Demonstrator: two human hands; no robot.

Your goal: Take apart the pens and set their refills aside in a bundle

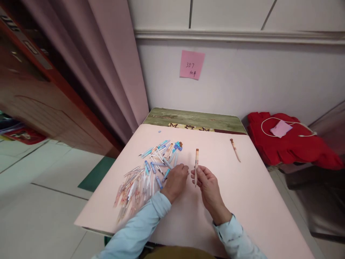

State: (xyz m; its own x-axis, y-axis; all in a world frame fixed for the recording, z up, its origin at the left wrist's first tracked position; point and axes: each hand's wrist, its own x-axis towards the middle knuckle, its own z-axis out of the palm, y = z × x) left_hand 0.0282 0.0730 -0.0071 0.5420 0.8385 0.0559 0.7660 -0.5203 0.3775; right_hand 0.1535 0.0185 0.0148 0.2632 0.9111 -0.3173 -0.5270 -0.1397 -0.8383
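Note:
My right hand (208, 184) pinches a slim pen (196, 163) with a brown cap, its capped end pointing away from me. My left hand (175, 180) rests knuckles up on the pink table (242, 194) at the edge of a pile of pen parts (151, 169), fingers curled; what they hold, if anything, is hidden. The pile holds several clear barrels, blue caps and thin refills. A second brown-capped pen (235, 149) lies alone toward the far right of the table.
A green patterned board (194, 118) lies at the table's far edge against the wall, under a pink sticky note (191, 64). A red cloth with a white cord (291, 140) sits to the right. A curtain and a wooden door stand to the left.

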